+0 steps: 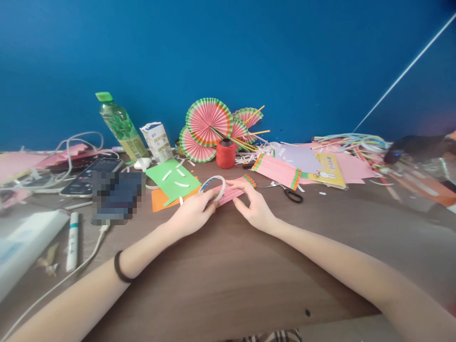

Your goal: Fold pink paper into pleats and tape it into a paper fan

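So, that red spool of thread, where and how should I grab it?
I'd wrap a hand around the red sides of the spool, coming from the front: it stands upright and rounded, its front is uncovered, and paper fans crowd behind it.

The pleated paper (230, 194) is orange-tipped pink, the spool (225, 156) red.
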`<state>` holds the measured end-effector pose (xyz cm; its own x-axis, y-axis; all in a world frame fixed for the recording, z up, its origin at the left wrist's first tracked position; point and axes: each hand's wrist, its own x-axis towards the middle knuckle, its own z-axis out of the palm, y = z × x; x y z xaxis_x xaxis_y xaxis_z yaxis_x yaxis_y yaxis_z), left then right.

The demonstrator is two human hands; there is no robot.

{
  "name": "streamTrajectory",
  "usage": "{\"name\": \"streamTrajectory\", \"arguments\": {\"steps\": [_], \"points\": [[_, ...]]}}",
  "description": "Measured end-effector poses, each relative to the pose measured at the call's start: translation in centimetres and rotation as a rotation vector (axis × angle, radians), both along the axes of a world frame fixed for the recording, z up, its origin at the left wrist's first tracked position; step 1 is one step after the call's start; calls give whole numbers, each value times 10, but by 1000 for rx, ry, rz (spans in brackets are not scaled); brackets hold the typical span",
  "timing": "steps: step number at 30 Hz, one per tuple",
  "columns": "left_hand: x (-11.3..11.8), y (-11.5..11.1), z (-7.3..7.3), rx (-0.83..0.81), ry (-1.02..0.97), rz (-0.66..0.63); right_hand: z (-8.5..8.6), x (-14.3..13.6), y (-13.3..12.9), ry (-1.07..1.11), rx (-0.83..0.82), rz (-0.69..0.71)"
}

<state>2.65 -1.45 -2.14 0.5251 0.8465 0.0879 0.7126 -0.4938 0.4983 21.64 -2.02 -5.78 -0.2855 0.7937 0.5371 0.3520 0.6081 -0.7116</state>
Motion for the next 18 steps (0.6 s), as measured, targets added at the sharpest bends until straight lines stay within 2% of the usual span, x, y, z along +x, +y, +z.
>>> {"name": "streamTrajectory", "arguments": {"steps": [7, 13, 18], "points": [[0, 1, -2, 89, 103, 52, -5, -2, 0, 63, -61, -37], [-2, 4, -5, 101, 126, 29, -5, -2, -1, 87, -141, 14], [-3, 7, -8, 92, 152, 60, -4, -3, -2, 107, -214, 60]]}}
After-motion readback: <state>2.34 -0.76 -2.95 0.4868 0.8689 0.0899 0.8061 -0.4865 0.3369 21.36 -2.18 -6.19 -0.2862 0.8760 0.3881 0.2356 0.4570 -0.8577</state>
